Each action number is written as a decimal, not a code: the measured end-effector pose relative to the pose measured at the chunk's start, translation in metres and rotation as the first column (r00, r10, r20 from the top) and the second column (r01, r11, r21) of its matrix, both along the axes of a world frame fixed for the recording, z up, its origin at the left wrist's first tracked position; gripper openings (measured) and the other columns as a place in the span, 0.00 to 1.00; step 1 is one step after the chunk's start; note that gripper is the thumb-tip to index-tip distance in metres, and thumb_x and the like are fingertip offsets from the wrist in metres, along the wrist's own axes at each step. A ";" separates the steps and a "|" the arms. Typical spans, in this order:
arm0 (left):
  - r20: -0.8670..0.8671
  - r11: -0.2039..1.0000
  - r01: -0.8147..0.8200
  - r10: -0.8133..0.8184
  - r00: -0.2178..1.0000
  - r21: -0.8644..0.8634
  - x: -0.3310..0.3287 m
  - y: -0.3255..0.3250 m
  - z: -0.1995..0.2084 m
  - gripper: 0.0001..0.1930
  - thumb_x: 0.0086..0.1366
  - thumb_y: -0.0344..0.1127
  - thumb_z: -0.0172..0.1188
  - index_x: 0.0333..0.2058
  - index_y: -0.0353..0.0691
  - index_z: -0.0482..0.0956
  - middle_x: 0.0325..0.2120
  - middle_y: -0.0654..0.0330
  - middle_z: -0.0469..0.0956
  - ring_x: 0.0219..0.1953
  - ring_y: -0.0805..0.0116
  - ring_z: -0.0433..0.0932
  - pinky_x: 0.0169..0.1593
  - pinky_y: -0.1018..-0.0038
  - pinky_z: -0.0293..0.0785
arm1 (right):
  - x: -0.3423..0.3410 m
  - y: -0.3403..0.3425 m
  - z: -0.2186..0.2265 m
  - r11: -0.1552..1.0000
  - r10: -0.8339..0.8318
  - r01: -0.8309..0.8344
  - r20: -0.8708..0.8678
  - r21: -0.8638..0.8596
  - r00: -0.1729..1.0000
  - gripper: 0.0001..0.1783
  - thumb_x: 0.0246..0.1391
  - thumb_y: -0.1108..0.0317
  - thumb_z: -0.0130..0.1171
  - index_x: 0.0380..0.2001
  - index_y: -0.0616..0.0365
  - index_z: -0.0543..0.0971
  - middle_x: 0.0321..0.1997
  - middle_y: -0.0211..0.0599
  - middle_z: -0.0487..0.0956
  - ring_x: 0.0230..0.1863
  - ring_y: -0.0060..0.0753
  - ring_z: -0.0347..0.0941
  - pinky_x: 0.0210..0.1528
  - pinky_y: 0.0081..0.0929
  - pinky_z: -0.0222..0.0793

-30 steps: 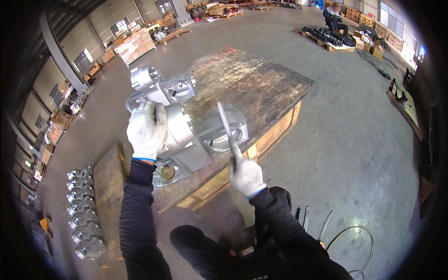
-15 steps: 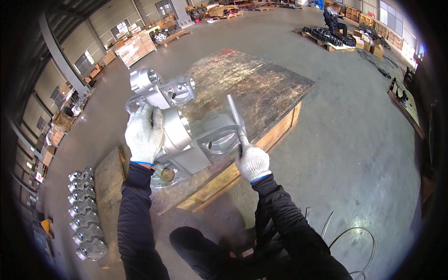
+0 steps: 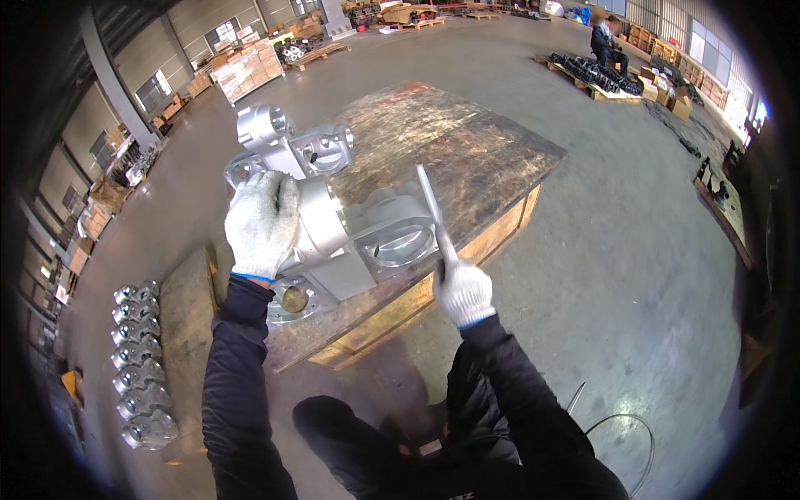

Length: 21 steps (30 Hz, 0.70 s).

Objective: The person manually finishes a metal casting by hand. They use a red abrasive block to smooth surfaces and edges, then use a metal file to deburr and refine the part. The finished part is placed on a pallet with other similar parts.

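Note:
A silver metal casting (image 3: 323,218) with a round barrel and ring-shaped flange ends lies on a wooden crate top. My left hand (image 3: 263,223), in a white knit glove, is pressed over the barrel's left side, fingers closed around its edge. In my right hand (image 3: 463,293), also gloved, is a long, flat metal file (image 3: 432,200), gripped at its lower end and pointing up and away. It passes beside the right flange (image 3: 398,240); whether they touch I cannot tell. Just behind stands a second silver casting (image 3: 275,133).
The stained wooden crate (image 3: 475,142) extends to the far right. Several similar castings (image 3: 137,354) line up at left beside a wooden board (image 3: 185,325). A hose (image 3: 642,425) lies on the floor at lower right. Far off, a person (image 3: 608,46) sits near a pallet of dark parts (image 3: 583,73).
My right hand and the file have shifted slightly right and toward me relative to the flange. My left hand stays on the casting. The whole view has tilted a little.

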<state>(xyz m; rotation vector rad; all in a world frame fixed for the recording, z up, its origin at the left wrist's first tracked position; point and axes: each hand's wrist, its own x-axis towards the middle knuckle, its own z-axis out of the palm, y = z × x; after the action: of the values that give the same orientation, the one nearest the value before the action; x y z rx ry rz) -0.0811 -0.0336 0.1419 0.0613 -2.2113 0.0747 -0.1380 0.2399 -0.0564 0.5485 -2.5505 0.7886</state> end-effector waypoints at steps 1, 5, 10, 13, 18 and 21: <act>-0.004 1.000 -0.004 0.005 1.000 0.011 0.000 0.001 0.000 0.13 0.72 0.42 0.59 0.41 0.38 0.84 0.38 0.48 0.83 0.42 0.45 0.81 0.47 0.55 0.77 | 0.005 0.001 -0.003 0.999 0.008 -0.012 0.069 0.050 0.998 0.47 0.61 0.64 0.60 0.81 0.43 0.55 0.20 0.43 0.77 0.17 0.43 0.78 0.21 0.44 0.75; -0.025 1.000 -0.003 0.003 1.000 0.004 -0.001 0.002 0.000 0.12 0.72 0.41 0.59 0.40 0.38 0.84 0.37 0.48 0.83 0.42 0.45 0.80 0.46 0.55 0.76 | 0.007 0.006 0.002 1.000 0.007 -0.007 -0.031 0.008 0.999 0.45 0.64 0.62 0.59 0.81 0.39 0.55 0.18 0.42 0.77 0.17 0.43 0.78 0.21 0.44 0.74; 0.021 1.000 0.000 -0.001 1.000 0.015 0.001 0.000 0.003 0.13 0.72 0.42 0.59 0.42 0.39 0.85 0.38 0.48 0.84 0.43 0.45 0.81 0.47 0.56 0.77 | -0.069 0.017 0.016 0.981 0.161 -0.142 0.147 -0.131 0.976 0.35 0.69 0.64 0.55 0.77 0.43 0.62 0.42 0.58 0.86 0.42 0.60 0.85 0.43 0.53 0.81; 0.040 0.999 -0.003 0.002 0.999 0.046 0.001 0.000 0.004 0.13 0.72 0.42 0.59 0.44 0.39 0.85 0.38 0.49 0.84 0.43 0.46 0.81 0.48 0.56 0.77 | -0.086 0.046 -0.004 0.913 0.324 -0.254 0.186 -0.320 0.928 0.33 0.71 0.66 0.53 0.77 0.49 0.61 0.63 0.61 0.78 0.61 0.54 0.79 0.61 0.43 0.76; 0.052 0.997 -0.009 0.005 0.999 0.080 0.000 0.000 0.005 0.13 0.72 0.41 0.59 0.44 0.38 0.85 0.40 0.48 0.84 0.45 0.45 0.81 0.50 0.56 0.76 | -0.078 0.096 -0.013 0.718 0.589 -0.132 0.495 -0.684 0.638 0.26 0.75 0.65 0.56 0.72 0.58 0.71 0.47 0.31 0.84 0.46 0.21 0.78 0.53 0.23 0.75; -0.027 0.997 0.073 -0.072 0.997 0.032 -0.003 -0.002 0.004 0.09 0.69 0.38 0.61 0.37 0.39 0.84 0.34 0.49 0.83 0.40 0.45 0.81 0.46 0.56 0.76 | -0.075 0.099 0.008 0.656 0.694 -0.323 0.376 -0.683 0.614 0.24 0.73 0.66 0.57 0.69 0.61 0.74 0.44 0.29 0.83 0.44 0.20 0.77 0.53 0.22 0.75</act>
<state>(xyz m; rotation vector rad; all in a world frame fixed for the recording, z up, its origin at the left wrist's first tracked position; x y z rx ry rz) -0.0841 -0.0355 0.1463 0.0003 -2.1871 -0.0021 -0.2130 0.3392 -0.0488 1.0084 -2.4508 2.1881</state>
